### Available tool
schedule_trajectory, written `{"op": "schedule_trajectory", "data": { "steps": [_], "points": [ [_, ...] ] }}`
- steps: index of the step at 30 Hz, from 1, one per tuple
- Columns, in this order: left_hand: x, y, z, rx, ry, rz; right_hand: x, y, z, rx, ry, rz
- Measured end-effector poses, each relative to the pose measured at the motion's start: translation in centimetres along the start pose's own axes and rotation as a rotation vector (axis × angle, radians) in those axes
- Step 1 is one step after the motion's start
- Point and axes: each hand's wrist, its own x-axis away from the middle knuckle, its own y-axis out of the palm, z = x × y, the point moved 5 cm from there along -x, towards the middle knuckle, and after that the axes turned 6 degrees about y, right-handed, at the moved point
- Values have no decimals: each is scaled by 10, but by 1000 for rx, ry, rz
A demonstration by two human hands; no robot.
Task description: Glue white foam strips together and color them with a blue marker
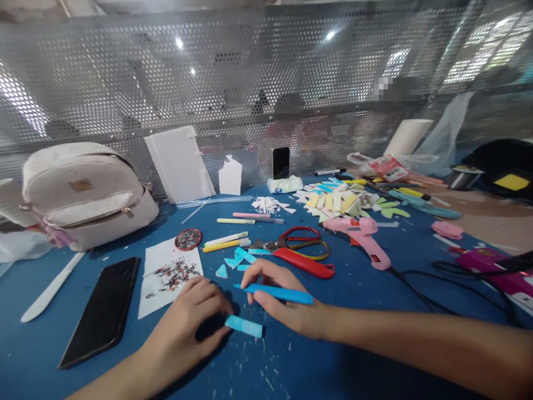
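Observation:
My right hand point(283, 300) rests on the blue table and pinches a long blue foam strip point(277, 293) that lies across its fingers. My left hand point(194, 314) sits just to the left, fingers curled down on the table, holding the end of a short light-blue foam piece point(245, 326). Small blue foam offcuts point(235, 260) lie just beyond both hands. Red-handled scissors point(297, 240) and a red utility knife point(306, 264) lie behind my right hand.
A black phone point(104, 311) and white paper with glitter point(169, 276) lie left. A white backpack point(85, 191) stands far left. A pink glue gun point(364, 236) with black cable, coloured foam pieces point(337, 203) and pens sit farther back. A perforated metal screen point(250, 83) closes the rear.

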Motion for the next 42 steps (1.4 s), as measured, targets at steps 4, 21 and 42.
{"op": "schedule_trajectory", "data": {
  "steps": [4,21,42],
  "points": [
    [9,8,5,0,-32,16,-3,5,10,-128,190,-92],
    [31,8,24,-572,396,71,-10,11,27,-130,483,-243],
    [30,8,21,-480,383,121,-10,12,30,-77,484,-267]
  ]
}}
